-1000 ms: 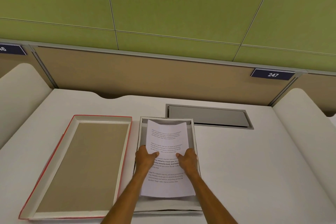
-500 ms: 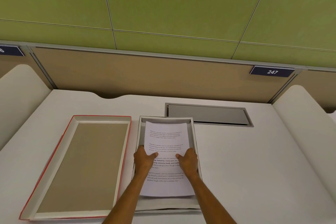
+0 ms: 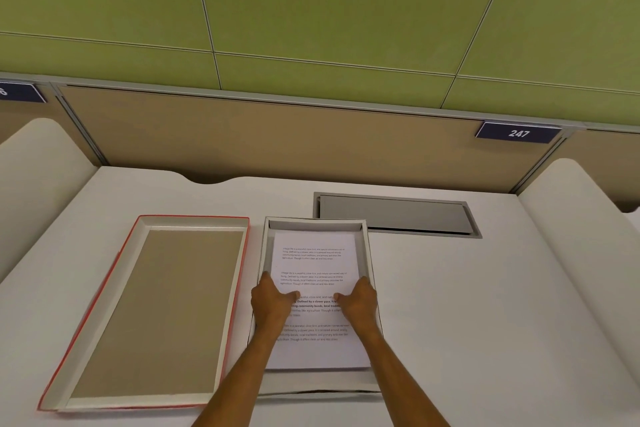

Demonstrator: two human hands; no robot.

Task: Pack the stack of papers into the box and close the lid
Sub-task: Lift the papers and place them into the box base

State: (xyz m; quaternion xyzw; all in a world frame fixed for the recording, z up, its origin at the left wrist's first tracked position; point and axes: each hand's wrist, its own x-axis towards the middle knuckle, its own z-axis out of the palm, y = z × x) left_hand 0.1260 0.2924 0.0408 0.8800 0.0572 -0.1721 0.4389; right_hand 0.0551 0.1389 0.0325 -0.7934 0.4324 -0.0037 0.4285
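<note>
Papers [image 3: 313,263] lie in box [image 3: 367,246], hands gripping sides.

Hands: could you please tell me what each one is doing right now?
Left hand: holding the stack of papers.
Right hand: holding the same stack.

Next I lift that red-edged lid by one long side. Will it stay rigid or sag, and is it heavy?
The lid is probably light: it looks like thin board with shallow walls. Being long and wide, it may twist or sag somewhat if held by one side, so a two-handed grip seems safer. Lying open side up beside the box, it must be flipped first.
</note>
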